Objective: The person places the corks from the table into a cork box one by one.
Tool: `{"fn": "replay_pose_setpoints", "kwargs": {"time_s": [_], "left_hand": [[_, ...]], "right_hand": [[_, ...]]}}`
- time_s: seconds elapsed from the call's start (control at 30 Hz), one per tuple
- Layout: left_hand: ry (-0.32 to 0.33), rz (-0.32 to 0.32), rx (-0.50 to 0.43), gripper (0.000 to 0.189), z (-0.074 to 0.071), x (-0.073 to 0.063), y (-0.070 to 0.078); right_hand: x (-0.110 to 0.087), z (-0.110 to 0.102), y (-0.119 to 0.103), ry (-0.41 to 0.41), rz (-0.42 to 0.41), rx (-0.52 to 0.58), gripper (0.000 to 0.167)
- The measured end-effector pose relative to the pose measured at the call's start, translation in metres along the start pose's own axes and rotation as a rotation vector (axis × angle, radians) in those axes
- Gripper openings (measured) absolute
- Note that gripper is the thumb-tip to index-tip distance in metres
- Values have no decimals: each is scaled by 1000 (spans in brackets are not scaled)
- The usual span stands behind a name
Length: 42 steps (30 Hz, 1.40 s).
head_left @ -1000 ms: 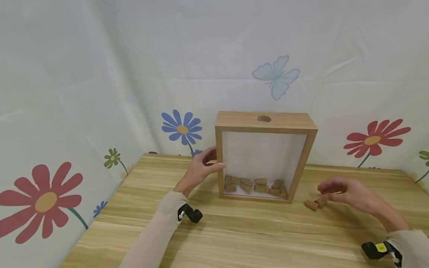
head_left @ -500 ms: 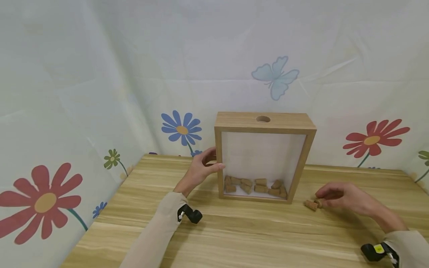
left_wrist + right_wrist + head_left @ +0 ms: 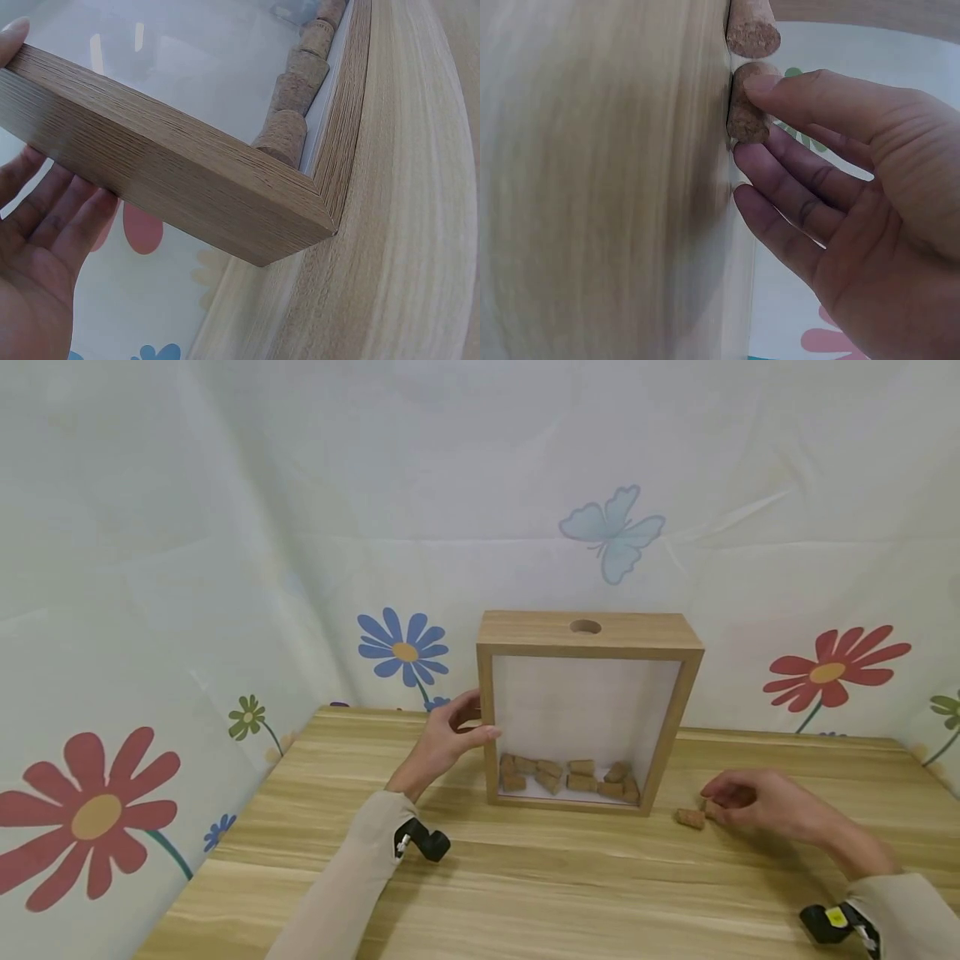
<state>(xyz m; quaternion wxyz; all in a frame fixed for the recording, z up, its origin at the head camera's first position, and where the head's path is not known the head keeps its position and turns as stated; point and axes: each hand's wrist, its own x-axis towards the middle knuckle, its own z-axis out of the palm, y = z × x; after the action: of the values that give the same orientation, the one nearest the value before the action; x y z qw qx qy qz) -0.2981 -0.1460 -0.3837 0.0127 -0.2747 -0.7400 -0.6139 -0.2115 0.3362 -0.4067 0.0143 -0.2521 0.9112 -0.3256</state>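
Observation:
An upright wooden shadow box (image 3: 525,628) with a clear front and a round hole in its top stands on the table. Several corks (image 3: 581,782) lie along its bottom inside. My left hand (image 3: 441,745) grips the box's left side, thumb at the front edge, fingers (image 3: 79,214) against the back. To the right of the box, my right hand (image 3: 776,810) pinches a cork (image 3: 748,116) lying on the table, thumb on top of it and fingers at its far side. Another loose cork (image 3: 690,818) lies just left of that one.
The wood-grain table (image 3: 570,893) runs back to a white curtain (image 3: 450,485) printed with flowers and a butterfly. A small black camera is strapped to each sleeved wrist.
My right hand has lowered and come slightly left, and its fingers have closed on the cork. The loose cork beside it has turned a little. The left hand still holds the box.

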Motion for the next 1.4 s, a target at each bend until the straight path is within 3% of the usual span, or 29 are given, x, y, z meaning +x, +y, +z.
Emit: {"fn": "replay_pose_setpoints", "kwargs": {"time_s": [0.13,0.5,0.77,1.1,1.4], "left_hand": [[0,1,5,77,0,0,0],[2,6,5,75,-1,0,1],[4,-1,-7,76,0,-1,2],[6,9,-5,76,2,-1,2],[4,1,-2,75,1,-1,2]], "right_hand": [[2,3,-1,20,-10,-10,20],[2,-4,-7,163,68,-13,23],[3,-11,-20,287,30,5,25],[10,-36,-55,512,-29,-2,32],[27,-63,-101,615,-79,45,37]]}}
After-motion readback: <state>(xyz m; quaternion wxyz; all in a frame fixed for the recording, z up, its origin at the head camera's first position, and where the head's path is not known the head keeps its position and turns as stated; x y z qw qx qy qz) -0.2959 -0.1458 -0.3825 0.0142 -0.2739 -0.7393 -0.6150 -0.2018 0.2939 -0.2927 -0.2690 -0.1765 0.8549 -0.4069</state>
